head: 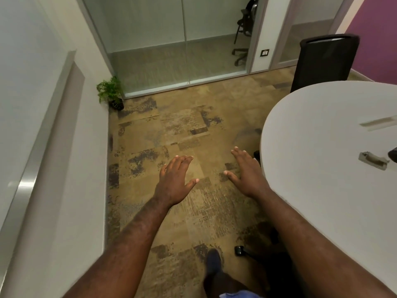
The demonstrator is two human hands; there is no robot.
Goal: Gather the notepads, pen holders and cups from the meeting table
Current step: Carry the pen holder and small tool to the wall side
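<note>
The white rounded meeting table point(318, 147) fills the right side of the head view. No notepad, pen holder or cup shows on the part of it I can see. My left hand point(177, 179) is stretched out over the carpet, palm down, fingers apart and holding nothing. My right hand point(247, 173) hovers just left of the table's curved edge, also flat and empty. A metal cable-hatch handle point(372, 161) is set into the tabletop near the right border, with a dark object point(393, 153) cut off beside it.
A black mesh office chair point(324, 61) stands behind the table. A small potted plant point(111, 93) sits in the corner by the glass partition point(171, 39). A white wall runs along the left. A chair caster point(239, 250) and my shoe point(212, 261) are on the patterned carpet.
</note>
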